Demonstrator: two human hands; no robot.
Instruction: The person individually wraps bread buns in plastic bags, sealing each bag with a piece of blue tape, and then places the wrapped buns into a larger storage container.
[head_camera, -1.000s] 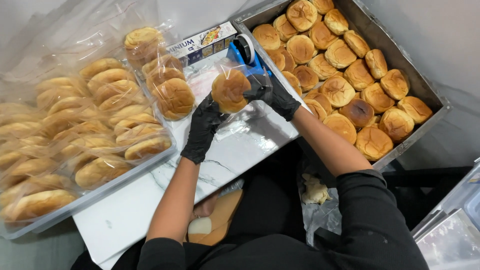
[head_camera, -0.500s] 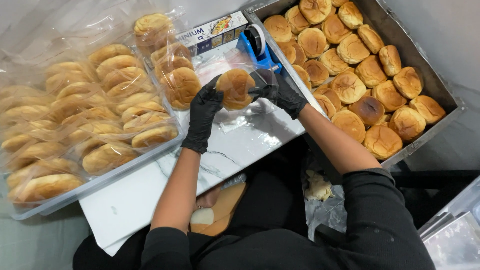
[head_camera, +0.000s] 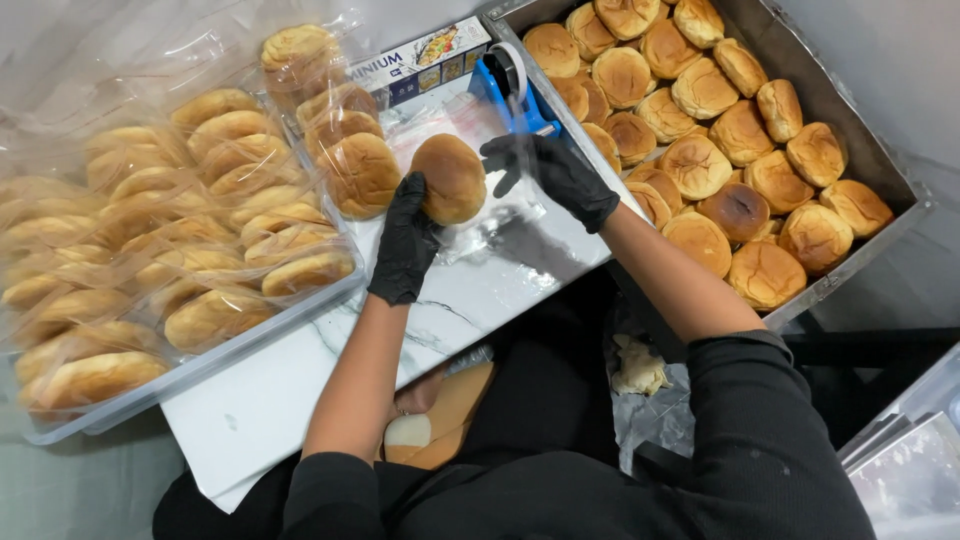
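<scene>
Since a second ago your right black-gloved hand (head_camera: 556, 172) has let go of the bun and drawn back toward the blue tape dispenser (head_camera: 510, 92), fingers loosely spread, seemingly pinching the clear plastic bag (head_camera: 492, 215). Beside you sit the metal tray of loose buns (head_camera: 880, 150) and the clear bin of bagged buns (head_camera: 300, 300). Your left black-gloved hand (head_camera: 405, 240) grips the round golden bun (head_camera: 450, 178) above the white marble board (head_camera: 480, 290).

Left: tub (head_camera: 330, 292) of bagged buns | centre: table (head_camera: 300, 385), tape dispenser (head_camera: 512, 90) behind | right: tray (head_camera: 872, 150) of loose buns
</scene>
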